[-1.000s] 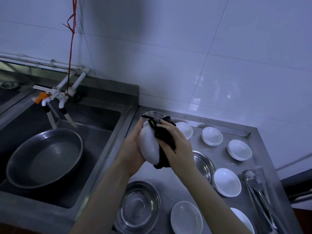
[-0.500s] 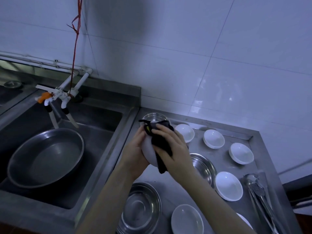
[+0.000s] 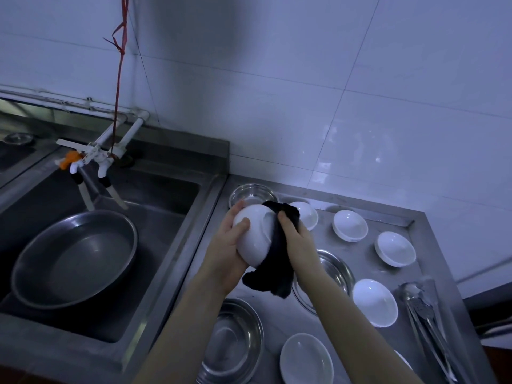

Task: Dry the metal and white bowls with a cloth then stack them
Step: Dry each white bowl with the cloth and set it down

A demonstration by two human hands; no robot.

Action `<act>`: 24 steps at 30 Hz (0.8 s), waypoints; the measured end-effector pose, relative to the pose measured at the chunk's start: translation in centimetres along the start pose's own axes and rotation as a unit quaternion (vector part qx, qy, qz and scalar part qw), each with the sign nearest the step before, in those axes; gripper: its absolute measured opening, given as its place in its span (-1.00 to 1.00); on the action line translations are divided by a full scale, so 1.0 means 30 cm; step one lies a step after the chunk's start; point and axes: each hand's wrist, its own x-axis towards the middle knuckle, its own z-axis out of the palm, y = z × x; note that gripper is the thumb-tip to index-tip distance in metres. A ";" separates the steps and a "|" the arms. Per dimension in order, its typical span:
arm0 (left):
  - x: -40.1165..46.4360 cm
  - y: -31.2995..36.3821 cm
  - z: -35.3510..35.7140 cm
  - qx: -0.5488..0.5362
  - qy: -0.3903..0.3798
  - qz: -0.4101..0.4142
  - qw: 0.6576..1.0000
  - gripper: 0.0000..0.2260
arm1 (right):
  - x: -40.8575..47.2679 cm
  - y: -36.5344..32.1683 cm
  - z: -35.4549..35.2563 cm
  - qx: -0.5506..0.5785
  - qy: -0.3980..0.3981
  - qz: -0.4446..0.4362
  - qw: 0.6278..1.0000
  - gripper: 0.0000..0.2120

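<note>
White ceramic bowl (image 3: 253,239) sits tilted above the steel bench's (image 3: 415,225) left edge, gripped by the left hand (image 3: 231,245); the right hand (image 3: 297,239) clutches a black cloth (image 3: 277,261) against it.

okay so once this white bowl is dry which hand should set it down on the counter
Left. The left hand already grips the white bowl, while the right hand holds the cloth against it.

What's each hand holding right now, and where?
Left hand grips the white bowl by its outer wall; right hand presses the black cloth against it.
</note>
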 end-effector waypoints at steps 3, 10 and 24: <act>0.019 0.007 0.003 -0.051 0.029 0.018 0.998 -0.70 | -0.067 0.055 0.008 0.079 0.024 0.002 0.997 -0.64; 0.036 0.026 0.013 -0.095 0.041 0.019 0.994 -0.75 | -0.195 0.123 0.068 -0.124 0.014 -0.281 0.952 -0.51; 0.044 0.078 -0.048 -0.168 0.010 -0.023 0.985 -0.52 | -0.174 0.176 -0.011 -0.209 -0.027 -0.381 0.900 -0.50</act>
